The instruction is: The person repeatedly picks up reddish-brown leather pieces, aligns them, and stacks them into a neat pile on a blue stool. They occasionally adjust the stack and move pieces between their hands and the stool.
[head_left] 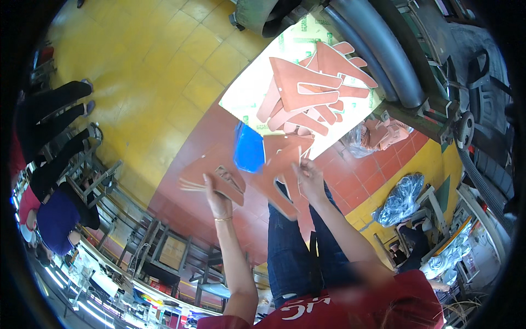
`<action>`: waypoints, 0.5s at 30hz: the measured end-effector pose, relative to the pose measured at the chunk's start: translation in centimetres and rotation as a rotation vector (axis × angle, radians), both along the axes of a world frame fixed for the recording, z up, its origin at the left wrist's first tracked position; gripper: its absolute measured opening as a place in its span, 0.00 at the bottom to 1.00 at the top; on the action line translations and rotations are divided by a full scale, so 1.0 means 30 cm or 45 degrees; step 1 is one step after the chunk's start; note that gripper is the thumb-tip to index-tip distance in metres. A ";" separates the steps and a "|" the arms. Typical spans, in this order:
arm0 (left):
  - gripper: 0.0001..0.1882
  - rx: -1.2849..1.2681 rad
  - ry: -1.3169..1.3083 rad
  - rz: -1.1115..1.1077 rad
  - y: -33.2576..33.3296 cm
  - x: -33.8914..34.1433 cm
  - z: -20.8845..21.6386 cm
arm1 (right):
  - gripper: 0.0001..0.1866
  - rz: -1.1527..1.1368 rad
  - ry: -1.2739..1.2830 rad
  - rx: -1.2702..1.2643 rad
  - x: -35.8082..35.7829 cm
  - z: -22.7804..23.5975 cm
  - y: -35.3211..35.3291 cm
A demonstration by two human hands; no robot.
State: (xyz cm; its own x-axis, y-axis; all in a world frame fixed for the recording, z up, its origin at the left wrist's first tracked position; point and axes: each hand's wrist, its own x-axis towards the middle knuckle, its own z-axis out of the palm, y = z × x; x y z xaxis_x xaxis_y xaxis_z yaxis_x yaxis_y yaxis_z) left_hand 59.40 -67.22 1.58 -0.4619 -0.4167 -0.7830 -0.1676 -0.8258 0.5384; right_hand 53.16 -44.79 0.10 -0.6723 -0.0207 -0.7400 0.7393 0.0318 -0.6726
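Observation:
Several flat, reddish-brown cut pieces with pale edges, stacked together, are in my left hand, its thumb over the stack's lower edge. To the right, my right hand pinches the edge of a similar slotted reddish-brown piece, which is blurred and tilts down toward my legs. Whether that hand holds one piece or more, I cannot tell. Beyond both hands, a loose heap of like pieces lies on a white printed sheet. More pieces show at the sheet's near edge, partly behind my right hand's piece.
A blue box stands below the sheet's left corner. Large dark rollers and a handwheel border the right side. Bagged pieces and a clear plastic bundle sit on the floor. People are at far left.

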 end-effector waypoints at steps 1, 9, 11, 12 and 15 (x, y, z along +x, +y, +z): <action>0.27 -0.003 -0.004 0.028 -0.022 0.009 0.001 | 0.09 -0.066 0.056 0.172 0.015 -0.114 0.013; 0.30 -0.129 -0.096 -0.161 -0.024 0.033 0.014 | 0.06 -0.328 -0.057 0.059 0.129 -0.338 0.135; 0.30 -0.080 -0.098 -0.163 0.025 0.020 0.017 | 0.09 -0.286 -0.088 0.122 0.113 -0.310 0.133; 0.29 -0.068 -0.092 -0.135 0.052 0.012 0.021 | 0.10 -0.270 -0.101 0.145 0.096 -0.295 0.132; 0.27 0.088 -0.013 -0.213 0.119 -0.005 0.031 | 0.16 0.171 0.098 0.871 0.012 -0.231 0.152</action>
State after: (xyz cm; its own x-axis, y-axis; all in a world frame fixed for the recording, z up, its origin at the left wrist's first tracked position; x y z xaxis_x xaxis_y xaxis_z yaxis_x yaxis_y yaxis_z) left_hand 59.25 -63.66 2.51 -0.5120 -0.2799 -0.8121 -0.3108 -0.8210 0.4790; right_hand 53.52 -40.23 -6.81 -0.7477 0.3461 -0.5667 0.6503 0.5542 -0.5196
